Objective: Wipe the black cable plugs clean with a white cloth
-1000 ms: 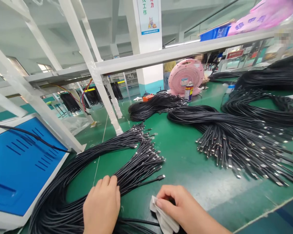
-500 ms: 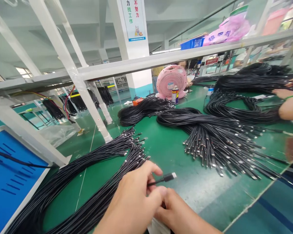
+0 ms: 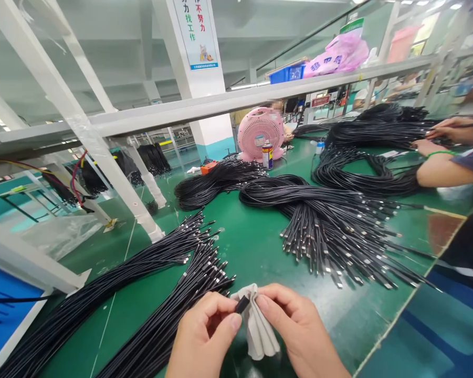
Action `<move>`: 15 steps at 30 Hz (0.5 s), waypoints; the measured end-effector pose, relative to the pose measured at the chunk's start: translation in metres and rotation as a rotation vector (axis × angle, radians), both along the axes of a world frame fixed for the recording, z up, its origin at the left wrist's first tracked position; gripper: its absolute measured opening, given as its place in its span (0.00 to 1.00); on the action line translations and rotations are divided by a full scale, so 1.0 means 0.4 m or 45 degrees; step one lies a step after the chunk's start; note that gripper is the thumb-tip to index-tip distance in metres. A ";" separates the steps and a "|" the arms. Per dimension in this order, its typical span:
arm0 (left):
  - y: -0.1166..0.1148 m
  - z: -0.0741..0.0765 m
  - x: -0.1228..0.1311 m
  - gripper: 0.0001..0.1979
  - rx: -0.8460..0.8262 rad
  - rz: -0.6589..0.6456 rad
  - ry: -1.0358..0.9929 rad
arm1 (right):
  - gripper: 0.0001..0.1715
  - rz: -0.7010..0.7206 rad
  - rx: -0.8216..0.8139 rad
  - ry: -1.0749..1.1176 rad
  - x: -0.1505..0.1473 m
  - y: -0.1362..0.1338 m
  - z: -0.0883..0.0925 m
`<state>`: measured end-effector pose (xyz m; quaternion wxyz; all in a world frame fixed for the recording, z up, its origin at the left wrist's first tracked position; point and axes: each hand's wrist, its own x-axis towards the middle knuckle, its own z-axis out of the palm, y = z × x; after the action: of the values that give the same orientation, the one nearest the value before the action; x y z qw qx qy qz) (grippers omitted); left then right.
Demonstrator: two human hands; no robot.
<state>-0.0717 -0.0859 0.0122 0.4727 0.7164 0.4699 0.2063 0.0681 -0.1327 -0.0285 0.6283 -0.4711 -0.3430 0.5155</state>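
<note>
Cable plug (image 3: 242, 304): where is it?

— Right at the folded cloth (image 3: 258, 328). Its matte black body lies against the cloth's left side, with one end tucked out of sight in the fold.

— And the grip?

— Left hand (image 3: 202, 336), just left of the cloth, closes thumb and forefinger on the plug. Right hand (image 3: 299, 325), on the cloth's right side, pinches the soft, creased fabric against it. Neither hand is open.

— What lies left of that?

— Farthest left of the cloth is a glossy blue panel (image 3: 6, 294). Nearer the cloth, a bundle of thin black cables (image 3: 149, 257) fans across a smooth green bench mat (image 3: 255, 247).

— And beyond the cloth?

— Straight ahead stand a round pink fan (image 3: 260, 134) with a ribbed grille and a metal spray can (image 3: 267, 156). Ahead and to the right, a thick twisted cable bundle (image 3: 323, 236) splays into many metal-tipped ends. Farther right, a co-worker's hand (image 3: 429, 148) rests on looped black cable (image 3: 362, 178).
</note>
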 end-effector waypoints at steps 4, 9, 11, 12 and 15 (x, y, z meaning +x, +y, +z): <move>-0.009 -0.010 -0.007 0.10 0.412 -0.106 0.218 | 0.16 0.076 -0.013 -0.165 0.010 0.006 0.017; -0.014 -0.035 -0.014 0.08 0.868 -0.113 0.300 | 0.15 0.110 -0.031 -0.267 0.019 0.007 0.022; -0.017 -0.047 -0.011 0.07 1.029 -0.075 0.333 | 0.16 0.102 -0.037 -0.239 0.017 0.008 0.022; -0.020 -0.053 -0.008 0.07 1.142 -0.051 0.363 | 0.16 0.099 -0.046 -0.217 0.015 0.009 0.022; -0.038 -0.071 0.002 0.09 1.506 0.074 0.498 | 0.17 0.118 -0.076 -0.146 0.009 0.013 0.026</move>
<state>-0.0710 -0.1011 -0.0161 -0.1047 0.8683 0.3733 0.3096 0.0719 -0.1276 -0.0183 0.5686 -0.5020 -0.3844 0.5262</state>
